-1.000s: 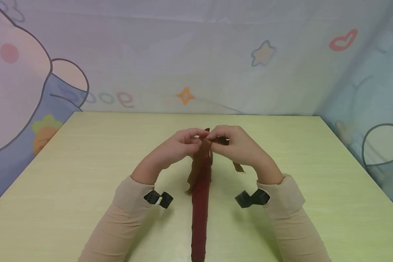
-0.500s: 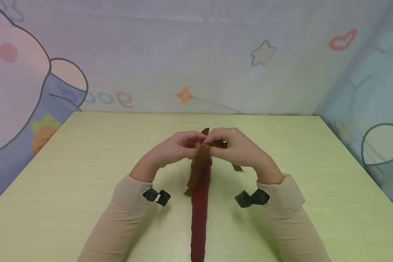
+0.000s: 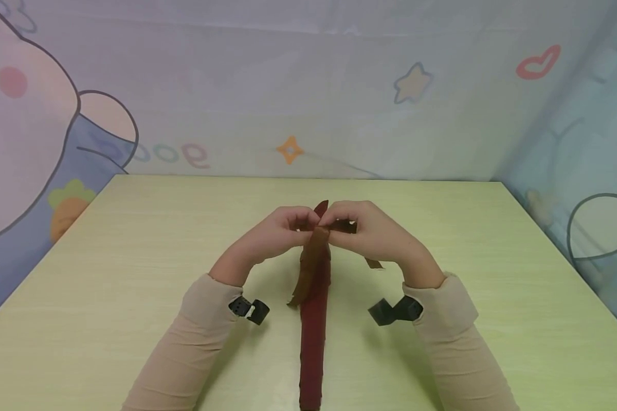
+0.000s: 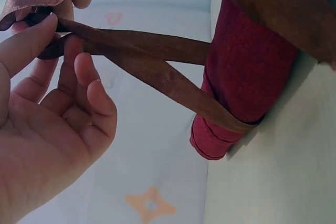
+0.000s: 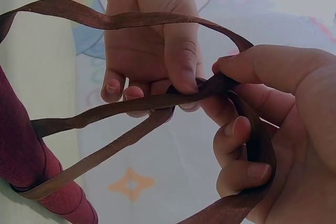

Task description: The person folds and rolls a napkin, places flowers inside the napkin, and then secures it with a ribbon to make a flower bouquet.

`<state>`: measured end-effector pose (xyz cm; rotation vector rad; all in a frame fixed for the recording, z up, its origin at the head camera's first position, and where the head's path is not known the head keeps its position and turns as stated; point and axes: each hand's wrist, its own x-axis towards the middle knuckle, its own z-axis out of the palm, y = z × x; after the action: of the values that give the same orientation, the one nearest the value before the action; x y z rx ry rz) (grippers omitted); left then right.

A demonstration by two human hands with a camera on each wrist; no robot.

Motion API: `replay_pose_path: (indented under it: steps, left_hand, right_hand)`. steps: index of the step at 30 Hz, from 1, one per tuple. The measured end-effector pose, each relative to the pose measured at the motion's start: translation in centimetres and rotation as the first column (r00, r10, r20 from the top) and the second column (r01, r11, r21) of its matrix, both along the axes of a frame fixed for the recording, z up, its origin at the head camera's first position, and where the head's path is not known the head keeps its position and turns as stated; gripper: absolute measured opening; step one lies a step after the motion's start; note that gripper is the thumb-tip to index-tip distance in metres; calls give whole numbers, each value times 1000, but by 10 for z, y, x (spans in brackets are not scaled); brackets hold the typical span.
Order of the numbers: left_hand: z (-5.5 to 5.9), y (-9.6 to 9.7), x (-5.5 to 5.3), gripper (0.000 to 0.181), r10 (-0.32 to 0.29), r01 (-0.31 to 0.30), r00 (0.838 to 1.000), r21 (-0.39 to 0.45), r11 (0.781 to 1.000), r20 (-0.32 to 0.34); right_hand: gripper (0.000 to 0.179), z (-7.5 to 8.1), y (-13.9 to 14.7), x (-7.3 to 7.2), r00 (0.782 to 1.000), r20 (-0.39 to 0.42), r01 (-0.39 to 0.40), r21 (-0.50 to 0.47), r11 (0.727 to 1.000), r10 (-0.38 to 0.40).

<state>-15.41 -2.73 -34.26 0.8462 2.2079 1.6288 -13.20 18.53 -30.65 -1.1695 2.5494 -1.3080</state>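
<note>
A long dark-red cloth roll lies lengthwise on the table, its far end between the two hands. Brown ribbon passes around the roll and rises from it to the fingertips. My left hand pinches the ribbon between thumb and index finger; the left wrist view shows its other fingers loosely bent. Close against it, my right hand pinches the ribbon where strands cross, and a loop of it runs over its palm. One loose tail drapes along the roll, while another hangs below the right hand.
The pale yellow-green table stretches out on both sides. A printed curtain stands behind its far edge. Each sleeve carries a black wrist camera near the cuff.
Both hands have dipped slightly, the right shifting a little left, with the ribbon still pinched. More of the roll's far tip shows between them. The roll stays nearly in place.
</note>
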Motion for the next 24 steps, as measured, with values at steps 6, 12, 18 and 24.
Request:
replay_pose_path:
  steps: [6, 12, 18, 24]
  left_hand:
    - [-1, 1, 0, 14, 22, -22, 999, -10, 1000, -26]
    - [-1, 2, 0, 18, 52, -52, 998, -9, 999, -24]
    - [-2, 3, 0, 16, 101, -101, 995, -1, 995, -20]
    - [-2, 4, -1, 12, 153, -153, 988, 5, 988, -21]
  right_hand:
    - [13, -1, 1, 0, 999, 38, 17, -22, 1000, -17]
    - [11, -2, 2, -4, 1000, 22, 21, -48, 999, -20]
    - [8, -2, 6, -7, 998, 61, 39, -74, 996, -34]
    - [7, -2, 13, -12, 998, 56, 37, -115, 993, -31]
